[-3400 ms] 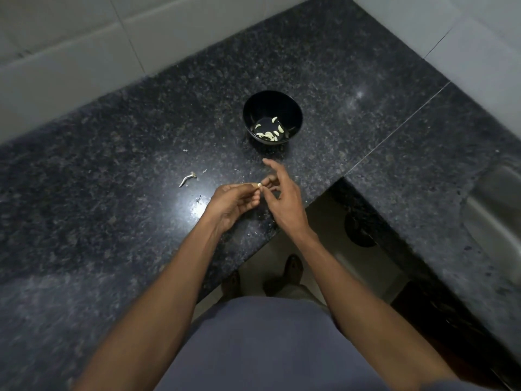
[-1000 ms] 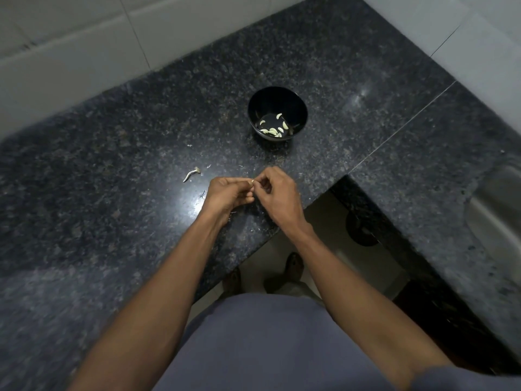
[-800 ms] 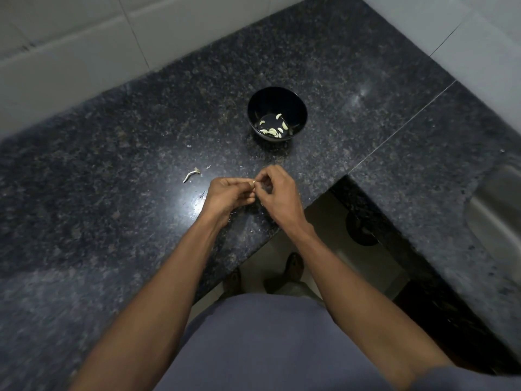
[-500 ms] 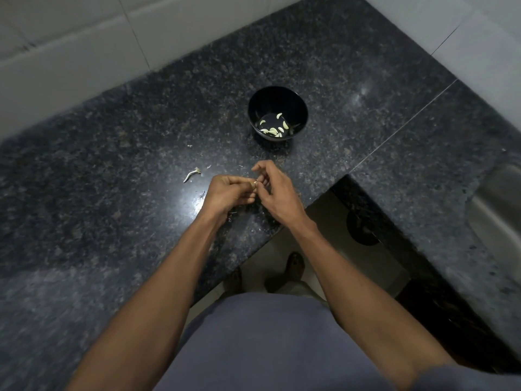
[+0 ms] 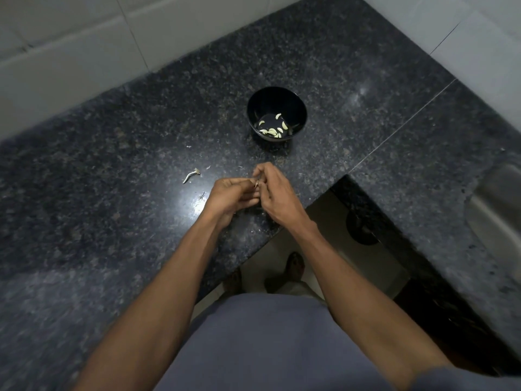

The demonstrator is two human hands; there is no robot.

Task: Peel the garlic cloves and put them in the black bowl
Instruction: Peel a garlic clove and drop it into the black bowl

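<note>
The black bowl [image 5: 276, 103] stands on the dark granite counter [image 5: 112, 193], with several pale peeled cloves [image 5: 273, 131] lying in its bottom. Below it, above the counter's front edge, my two hands meet. My left hand [image 5: 231, 196] pinches a small garlic clove [image 5: 257, 184] at its fingertips. My right hand [image 5: 275, 193] has its thumb and forefinger curled onto the same clove from the right. Most of the clove is hidden by the fingers.
A garlic stem scrap [image 5: 191, 176] and small bits of skin [image 5: 189, 147] lie on the counter left of my hands. A steel sink [image 5: 496, 210] is at the right edge. White tiled wall [image 5: 70, 52] runs behind the counter.
My right hand's fingers, spread out earlier, have curled back in over the clove. Both hands stay at the same spot in front of the bowl.
</note>
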